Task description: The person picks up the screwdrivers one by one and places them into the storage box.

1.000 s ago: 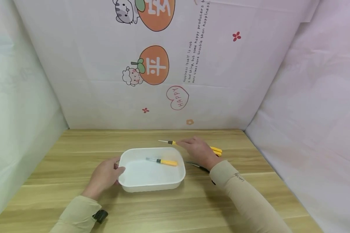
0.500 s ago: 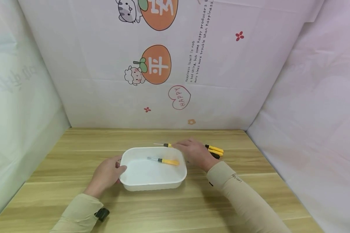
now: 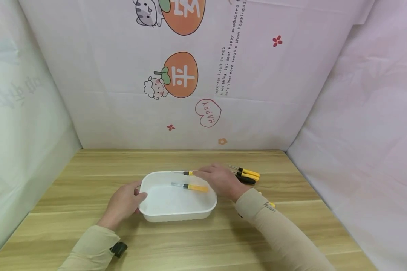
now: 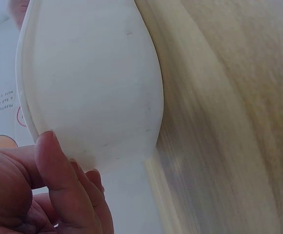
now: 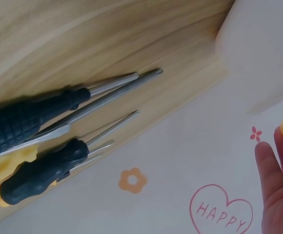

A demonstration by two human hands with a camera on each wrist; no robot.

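"HAPPY" heart (image 3: pixel 208 113), right hand (image 3: pixel 218 180) holding screwdriver (image 3: pixel 184 173)

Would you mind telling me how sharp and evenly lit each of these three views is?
Head view: soft, even light, sharp, walls bowed by the wide lens. Left wrist view: the white tray is fairly crisp, the wooden table smeared. Right wrist view: slightly soft, the loose screwdrivers readable, no harsh glare.

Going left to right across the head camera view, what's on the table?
Left hand → white tray → screwdriver in the tray → right hand → loose screwdrivers.
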